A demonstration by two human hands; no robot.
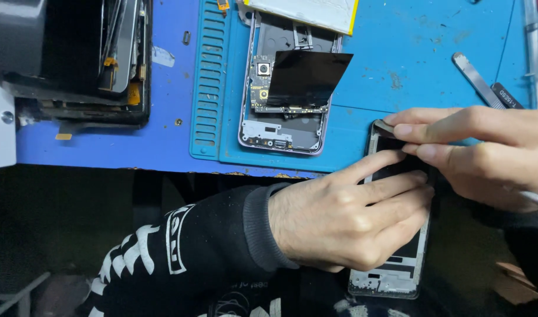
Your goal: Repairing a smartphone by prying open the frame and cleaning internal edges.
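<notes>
My left hand (351,214) lies flat across a phone frame (398,273) that sticks out over the mat's front edge, pressing it down. My right hand (486,147) pinches a small dark part (384,125) at the frame's top corner between thumb and forefinger. A thin metal tool shaft (536,198) runs out under the right hand. An opened phone body (283,126) with exposed circuit board and a black sheet (307,76) over it lies on the blue work mat (398,53) above my left hand.
A stack of dark disassembled device parts (113,64) sits at the left on the blue table. Metal tweezers (475,76) and a black tool (506,95) lie at the right. A white-and-yellow flat piece (307,12) rests at the top.
</notes>
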